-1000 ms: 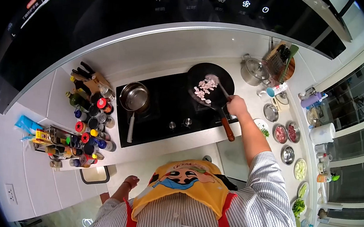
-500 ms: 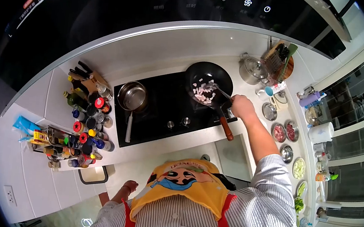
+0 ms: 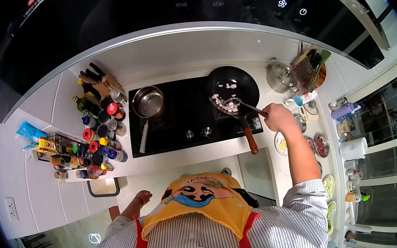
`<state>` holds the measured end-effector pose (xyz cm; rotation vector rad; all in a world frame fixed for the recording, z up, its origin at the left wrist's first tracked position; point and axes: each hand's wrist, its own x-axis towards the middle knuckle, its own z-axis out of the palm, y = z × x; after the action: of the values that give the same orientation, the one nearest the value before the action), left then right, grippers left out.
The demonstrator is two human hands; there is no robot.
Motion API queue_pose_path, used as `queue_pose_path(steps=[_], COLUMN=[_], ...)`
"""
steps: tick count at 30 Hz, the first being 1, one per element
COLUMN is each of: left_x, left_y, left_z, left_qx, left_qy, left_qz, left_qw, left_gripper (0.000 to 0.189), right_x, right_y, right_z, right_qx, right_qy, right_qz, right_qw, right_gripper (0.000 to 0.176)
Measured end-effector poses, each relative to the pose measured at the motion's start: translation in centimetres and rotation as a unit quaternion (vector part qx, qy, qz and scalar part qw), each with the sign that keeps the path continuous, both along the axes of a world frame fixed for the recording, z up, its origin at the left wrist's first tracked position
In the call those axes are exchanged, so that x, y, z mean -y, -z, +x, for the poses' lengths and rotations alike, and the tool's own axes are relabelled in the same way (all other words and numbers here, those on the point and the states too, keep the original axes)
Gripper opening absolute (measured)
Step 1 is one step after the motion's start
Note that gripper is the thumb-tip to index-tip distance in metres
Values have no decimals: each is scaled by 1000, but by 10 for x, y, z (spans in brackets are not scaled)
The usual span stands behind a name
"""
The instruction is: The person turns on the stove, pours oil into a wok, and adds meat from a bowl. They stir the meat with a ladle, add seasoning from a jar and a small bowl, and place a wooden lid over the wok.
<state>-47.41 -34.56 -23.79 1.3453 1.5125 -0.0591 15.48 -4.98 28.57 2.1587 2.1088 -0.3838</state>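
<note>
My right hand (image 3: 278, 118) is wrapped round the handle of a metal ladle (image 3: 232, 102), whose head rests in the black wok (image 3: 243, 83) among small pale pink meat pieces (image 3: 220, 100). Most pieces lie toward the wok's near side; a few sit farther back. The wok's wooden handle (image 3: 249, 139) points toward me, with no hand on it. Down by my side, below the counter edge, my left hand (image 3: 143, 196) hangs with its fingers loosely curled and nothing visible in it.
A steel saucepan (image 3: 148, 103) stands on the left of the black cooktop (image 3: 181, 108). Bottles and jars (image 3: 96, 146) crowd the left counter. At right are a lidded pot (image 3: 282, 76), a plate of yellowish pieces (image 3: 281, 144), a bowl of red meat (image 3: 320, 145) and cut vegetables (image 3: 328, 185).
My right hand has drawn the ladle to the right and nearer, pulling meat toward the wok's near side. The plate of yellowish pieces now shows. My left hand still hangs low.
</note>
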Motion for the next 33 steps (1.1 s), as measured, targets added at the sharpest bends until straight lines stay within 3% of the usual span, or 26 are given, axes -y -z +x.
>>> queue_pose_path(steps=[1, 2, 4, 6, 7, 8, 9, 10, 11, 15, 17, 18, 21, 23, 24, 25, 26, 27, 29, 30, 31, 32, 33], left_x=[5, 6, 5, 4, -2, -4, -5, -8, -13, -17, -21, -18, -2, 5, 7, 9, 8, 4, 2, -4, -10, -13, -14], left_y=[-3, -2, 9, 29, 28, 25, 17, 4, -5, 8, -9, -10, -8, 8, 16, 25, 33, 29, 30, 5, -1, -4, -8], left_z=[2, 0, -8, -13, -16, -20, -18, -9, -4, -7, 7, 8, 7, -4, -9, -14, -17, -17, -12, -2, -2, -3, -4], left_qx=[32, 32, 25, 46, -13, -72, -73, -59, -43, -5, 15, 15, 30, 3, 3, -45, -91, -3, -33, -50, -50, -91, -128], left_qy=[-96, -94, 79, 78, 244, 397, 397, 249, 93, 71, -104, -104, -94, 75, 77, 251, 414, 290, 152, 76, 75, 236, 389], left_qz=[-48, -46, -29, -17, 111, 231, 229, 136, 41, 53, -57, -60, -57, -6, -6, 100, 202, 47, -55, -95, -95, 37, 167], left_qw=[994, 994, 996, 996, 963, 885, 886, 957, 994, 996, 993, 993, 994, 997, 997, 962, 883, 956, 986, 991, 991, 967, 897], left_gripper=[25, 25, 26, 25, 24, 22, 22, 22, 22, 26, 32, 32, 33, 31, 31, 28, 25, 25, 25, 25, 25, 23, 21], right_x=[1, -2, -15, -28, -36, -45, -55, -55, -56, -49, -40, -34, -20, -19, -20, -23, -27, -30, -45, -54, -59, -61, -62], right_y=[-5, 4, 43, 65, 76, 91, 115, 126, 132, 131, 108, 82, 15, -3, 3, 16, 30, 42, 72, 87, 98, 111, 124], right_z=[0, 1, 7, 14, 18, 23, 31, 30, 27, 19, 16, 13, 7, 6, 5, 5, 6, 6, 17, 23, 26, 25, 24], right_qx=[24, 23, 33, 16, 3, -11, -30, -32, -70, -140, -134, -134, 9, 47, 47, 71, 95, 68, 38, 8, -18, -20, -47], right_qy=[-8, -6, -7, 10, 37, 63, 92, 93, 88, 62, 2, 3, -12, -21, -19, -24, -29, -16, 12, 37, 47, 46, 69], right_qz=[-23, -22, -6, 17, 34, 49, 61, 61, 82, 78, 65, 63, 12, -11, -11, -8, -4, 6, 31, 55, 75, 74, 84], right_qw=[999, 999, 999, 1000, 999, 997, 993, 993, 990, 985, 989, 989, 1000, 999, 999, 997, 995, 998, 999, 998, 996, 996, 993], right_gripper=[24, 24, 23, 24, 23, 22, 23, 23, 25, 31, 30, 30, 23, 21, 21, 22, 23, 23, 23, 23, 25, 25, 27])
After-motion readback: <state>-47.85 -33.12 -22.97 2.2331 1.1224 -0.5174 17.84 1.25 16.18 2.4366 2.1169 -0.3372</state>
